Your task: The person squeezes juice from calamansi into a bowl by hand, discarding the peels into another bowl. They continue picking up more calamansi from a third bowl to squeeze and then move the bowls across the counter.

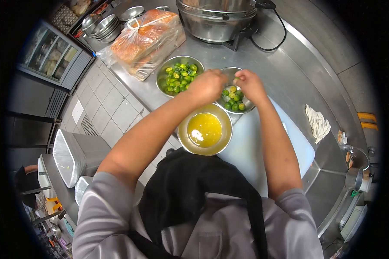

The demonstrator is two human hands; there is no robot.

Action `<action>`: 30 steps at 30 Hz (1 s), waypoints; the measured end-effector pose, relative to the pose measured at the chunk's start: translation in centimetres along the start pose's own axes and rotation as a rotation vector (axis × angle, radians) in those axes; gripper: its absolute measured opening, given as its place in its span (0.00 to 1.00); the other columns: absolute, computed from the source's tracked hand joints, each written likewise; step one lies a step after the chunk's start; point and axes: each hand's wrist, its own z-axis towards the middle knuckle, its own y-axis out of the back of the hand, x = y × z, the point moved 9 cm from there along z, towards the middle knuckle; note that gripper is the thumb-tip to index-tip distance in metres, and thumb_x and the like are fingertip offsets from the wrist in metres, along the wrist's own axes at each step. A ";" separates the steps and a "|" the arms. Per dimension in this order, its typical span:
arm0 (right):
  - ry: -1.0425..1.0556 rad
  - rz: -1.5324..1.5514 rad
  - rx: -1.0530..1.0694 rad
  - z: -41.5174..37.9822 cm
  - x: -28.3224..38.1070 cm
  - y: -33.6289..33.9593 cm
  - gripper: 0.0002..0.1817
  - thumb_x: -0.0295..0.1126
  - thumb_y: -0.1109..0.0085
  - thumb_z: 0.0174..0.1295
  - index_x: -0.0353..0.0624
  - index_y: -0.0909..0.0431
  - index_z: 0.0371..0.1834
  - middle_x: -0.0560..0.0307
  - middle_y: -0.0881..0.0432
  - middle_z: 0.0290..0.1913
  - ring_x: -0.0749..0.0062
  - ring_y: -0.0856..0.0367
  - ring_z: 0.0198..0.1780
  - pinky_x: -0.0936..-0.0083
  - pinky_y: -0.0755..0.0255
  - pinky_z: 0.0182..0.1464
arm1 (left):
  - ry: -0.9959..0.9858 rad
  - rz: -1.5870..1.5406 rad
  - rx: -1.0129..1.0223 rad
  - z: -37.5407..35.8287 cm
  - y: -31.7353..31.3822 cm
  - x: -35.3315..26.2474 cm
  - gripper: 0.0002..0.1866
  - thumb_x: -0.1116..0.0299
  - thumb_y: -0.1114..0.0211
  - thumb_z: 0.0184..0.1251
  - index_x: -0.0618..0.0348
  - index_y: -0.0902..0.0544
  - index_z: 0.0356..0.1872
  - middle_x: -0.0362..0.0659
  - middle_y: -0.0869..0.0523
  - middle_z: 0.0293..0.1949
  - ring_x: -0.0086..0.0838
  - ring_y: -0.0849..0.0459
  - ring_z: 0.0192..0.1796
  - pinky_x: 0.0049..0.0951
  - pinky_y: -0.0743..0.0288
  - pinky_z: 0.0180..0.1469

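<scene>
My left hand [208,86] is closed, held between two metal bowls; what is in its fingers, if anything, is hidden. Over the right-hand bowl [221,103], my right hand [251,87] pinches a small green citrus fruit [236,80], mostly covered by the fingers. That bowl contains whole small green citrus fruits [234,105] and a few pieces showing yellow flesh. Many green citrus halves [180,77] fill the left-hand bowl [161,81]. Nearest my body, a wider metal bowl [182,129] holds yellow juice [209,126].
Behind the bowls lies a plastic bag of orange-brown food [145,41]. A large metal cooker [216,21] with a black cord stands at the back. To the right are a white cutting board [296,138] and a crumpled cloth [317,124]. A lined bin [69,157] stands left.
</scene>
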 end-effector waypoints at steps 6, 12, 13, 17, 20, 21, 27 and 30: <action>-0.209 0.887 0.117 -10.1 1.7 1.8 0.18 0.23 0.31 0.63 0.42 0.20 0.57 0.62 0.15 0.41 0.80 0.20 0.36 0.78 0.23 0.40 | 0.100 0.261 0.420 3.6 -10.3 0.7 0.15 0.72 0.39 0.67 0.59 0.13 0.53 0.57 0.16 0.58 0.51 0.15 0.61 0.44 0.21 0.64; -0.166 0.538 0.315 -17.4 5.0 -4.4 0.14 0.22 0.32 0.64 0.41 0.18 0.52 0.55 0.15 0.41 0.70 0.17 0.39 0.71 0.23 0.41 | 0.028 0.105 0.216 2.6 -7.3 -0.5 0.14 0.72 0.39 0.67 0.62 0.14 0.51 0.58 0.15 0.51 0.48 0.13 0.54 0.46 0.20 0.57; 0.125 0.313 0.188 -17.3 6.9 -3.7 0.14 0.24 0.31 0.63 0.41 0.18 0.51 0.51 0.15 0.41 0.61 0.17 0.39 0.67 0.22 0.42 | -0.056 -0.028 0.034 1.5 -4.6 -1.3 0.13 0.73 0.39 0.67 0.63 0.14 0.50 0.57 0.15 0.47 0.47 0.13 0.49 0.48 0.20 0.54; 0.416 -0.015 0.093 -17.7 10.2 -4.7 0.13 0.29 0.30 0.61 0.38 0.20 0.46 0.43 0.20 0.40 0.43 0.18 0.41 0.55 0.22 0.45 | 0.014 -0.349 -0.070 -6.8 1.2 -2.1 0.11 0.78 0.33 0.61 0.64 0.17 0.45 0.54 0.18 0.41 0.52 0.17 0.42 0.47 0.22 0.47; 0.478 -0.126 0.146 -17.2 10.6 -6.5 0.11 0.32 0.32 0.64 0.38 0.22 0.42 0.44 0.22 0.39 0.46 0.17 0.40 0.54 0.23 0.42 | -0.007 -0.245 -0.107 -12.3 0.9 -1.9 0.11 0.76 0.29 0.60 0.63 0.18 0.43 0.53 0.18 0.39 0.52 0.17 0.41 0.47 0.21 0.45; 0.507 -0.166 0.186 -17.1 10.5 -7.3 0.12 0.34 0.33 0.65 0.38 0.24 0.40 0.45 0.22 0.39 0.47 0.18 0.39 0.54 0.23 0.41 | 0.002 -0.246 -0.114 -13.3 0.5 -1.6 0.11 0.76 0.29 0.60 0.63 0.18 0.43 0.53 0.18 0.39 0.52 0.17 0.41 0.47 0.21 0.45; 0.572 -0.295 0.185 -16.9 10.8 -8.1 0.14 0.40 0.34 0.67 0.39 0.25 0.38 0.46 0.21 0.37 0.49 0.17 0.37 0.55 0.23 0.38 | -0.010 -0.097 -0.097 -15.1 -1.1 -1.4 0.10 0.69 0.28 0.63 0.61 0.20 0.38 0.51 0.20 0.35 0.50 0.17 0.38 0.47 0.20 0.41; 0.585 -0.319 0.174 -16.7 10.7 -7.6 0.15 0.41 0.34 0.66 0.40 0.24 0.36 0.47 0.21 0.35 0.49 0.17 0.36 0.54 0.23 0.37 | 0.000 -0.066 -0.112 -14.7 -0.8 -1.6 0.09 0.67 0.29 0.65 0.60 0.20 0.34 0.50 0.20 0.32 0.50 0.17 0.35 0.48 0.21 0.38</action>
